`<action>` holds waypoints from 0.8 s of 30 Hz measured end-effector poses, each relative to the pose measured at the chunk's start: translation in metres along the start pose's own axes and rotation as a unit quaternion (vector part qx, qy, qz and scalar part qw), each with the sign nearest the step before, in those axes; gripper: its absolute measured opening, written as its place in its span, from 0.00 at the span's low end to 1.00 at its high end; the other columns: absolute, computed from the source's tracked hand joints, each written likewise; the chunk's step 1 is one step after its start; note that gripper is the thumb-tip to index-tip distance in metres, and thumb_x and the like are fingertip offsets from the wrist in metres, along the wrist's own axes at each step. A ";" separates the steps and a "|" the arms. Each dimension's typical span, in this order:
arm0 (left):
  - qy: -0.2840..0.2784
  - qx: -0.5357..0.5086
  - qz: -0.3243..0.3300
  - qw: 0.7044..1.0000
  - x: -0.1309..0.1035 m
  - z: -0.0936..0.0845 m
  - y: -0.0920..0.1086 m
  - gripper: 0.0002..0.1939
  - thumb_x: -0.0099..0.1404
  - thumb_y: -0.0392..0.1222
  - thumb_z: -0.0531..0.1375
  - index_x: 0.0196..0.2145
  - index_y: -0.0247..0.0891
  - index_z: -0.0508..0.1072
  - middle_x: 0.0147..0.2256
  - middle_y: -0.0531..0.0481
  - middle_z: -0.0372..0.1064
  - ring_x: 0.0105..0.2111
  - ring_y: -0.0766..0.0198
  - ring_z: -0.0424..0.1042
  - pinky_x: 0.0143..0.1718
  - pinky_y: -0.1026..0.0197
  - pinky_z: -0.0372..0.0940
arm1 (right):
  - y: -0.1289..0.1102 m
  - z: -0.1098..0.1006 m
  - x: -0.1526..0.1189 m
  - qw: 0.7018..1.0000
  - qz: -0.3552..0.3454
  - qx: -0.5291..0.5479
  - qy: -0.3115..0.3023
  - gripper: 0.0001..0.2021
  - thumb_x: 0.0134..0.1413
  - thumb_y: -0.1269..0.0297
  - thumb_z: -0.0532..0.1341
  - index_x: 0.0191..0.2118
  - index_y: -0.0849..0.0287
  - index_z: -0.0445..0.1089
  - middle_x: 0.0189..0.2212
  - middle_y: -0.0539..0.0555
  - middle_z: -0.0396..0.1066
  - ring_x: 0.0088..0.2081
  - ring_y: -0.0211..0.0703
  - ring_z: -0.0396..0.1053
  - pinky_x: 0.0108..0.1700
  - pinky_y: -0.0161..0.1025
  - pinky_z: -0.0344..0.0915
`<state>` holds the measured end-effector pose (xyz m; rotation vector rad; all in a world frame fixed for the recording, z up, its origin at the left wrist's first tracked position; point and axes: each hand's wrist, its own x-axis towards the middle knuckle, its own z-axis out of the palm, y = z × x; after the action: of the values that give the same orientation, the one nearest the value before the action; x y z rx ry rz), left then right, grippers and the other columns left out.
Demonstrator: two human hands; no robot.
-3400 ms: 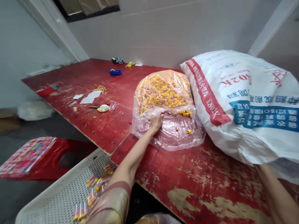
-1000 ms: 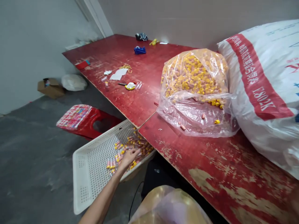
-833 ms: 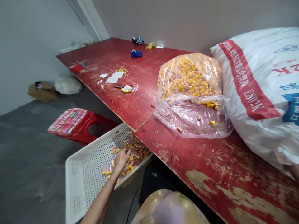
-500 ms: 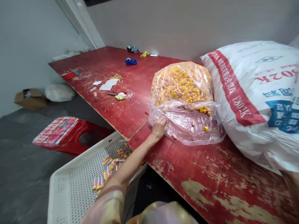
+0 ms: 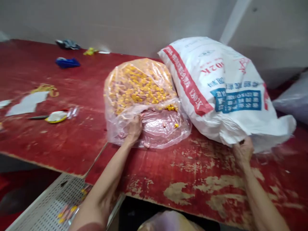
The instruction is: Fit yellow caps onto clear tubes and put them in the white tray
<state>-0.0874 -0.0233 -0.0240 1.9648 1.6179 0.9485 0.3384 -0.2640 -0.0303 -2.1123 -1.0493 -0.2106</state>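
Note:
A clear plastic bag (image 5: 163, 136) full of small yellow-capped pieces lies on the worn red table (image 5: 154, 170). My left hand (image 5: 135, 128) is closed on the bag's front left part, where the film bunches up. To its right stands a large white woven sack (image 5: 216, 86) with red and blue print, touching or nearly touching the bag. My right hand (image 5: 243, 149) is closed on the sack's lower front edge. A few loose pieces lie in the flat front part of the clear bag.
On the left of the table are scissors (image 5: 56, 117), white paper (image 5: 27, 102), yellow cord (image 5: 45, 89) and a blue tape dispenser (image 5: 67, 62). A white perforated crate (image 5: 45, 199) holding capped tubes stands below the table edge. Another translucent bag (image 5: 295, 98) is at far right.
The view has swung right, bringing my right hand and more of the sack into sight. My left hand has shifted further over the clear bag's front film.

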 end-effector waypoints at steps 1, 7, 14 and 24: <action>-0.014 0.000 0.013 1.000 -0.014 0.002 0.005 0.18 0.65 0.44 0.53 0.47 0.32 0.71 0.47 0.37 0.68 0.49 0.51 0.65 0.53 0.51 0.57 | 0.001 -0.006 -0.016 1.000 0.022 0.004 0.021 0.23 0.60 0.53 0.52 0.48 0.70 0.68 0.40 0.69 0.69 0.43 0.54 0.68 0.42 0.45 0.64; -0.322 -0.283 0.026 0.903 -0.123 0.022 0.071 0.19 0.63 0.49 0.56 0.48 0.36 0.69 0.36 0.49 0.69 0.35 0.65 0.67 0.39 0.63 0.62 | -0.058 -0.029 -0.092 0.937 -0.053 0.207 -0.277 0.16 0.57 0.53 0.57 0.42 0.59 0.72 0.38 0.56 0.72 0.39 0.45 0.70 0.40 0.39 0.67; -0.373 -0.476 -0.065 0.793 -0.183 0.041 0.106 0.17 0.55 0.49 0.64 0.35 0.33 0.70 0.29 0.52 0.67 0.27 0.70 0.65 0.33 0.65 0.60 | -0.118 -0.015 -0.117 0.862 -0.204 0.244 -0.395 0.11 0.61 0.60 0.56 0.45 0.59 0.69 0.35 0.54 0.71 0.34 0.40 0.68 0.36 0.35 0.65; -0.460 -0.562 -0.189 0.662 -0.180 0.027 0.099 0.41 0.47 0.62 0.66 0.54 0.38 0.63 0.43 0.44 0.67 0.39 0.64 0.69 0.40 0.61 0.62 | -0.138 -0.013 -0.149 0.810 -0.262 0.298 -0.431 0.09 0.61 0.62 0.56 0.43 0.58 0.68 0.35 0.54 0.72 0.37 0.41 0.70 0.38 0.36 0.66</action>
<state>-0.0165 -0.2183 -0.0159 0.8290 0.4808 0.3933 0.1416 -0.3126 -0.0103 -1.2537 -1.9030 0.8093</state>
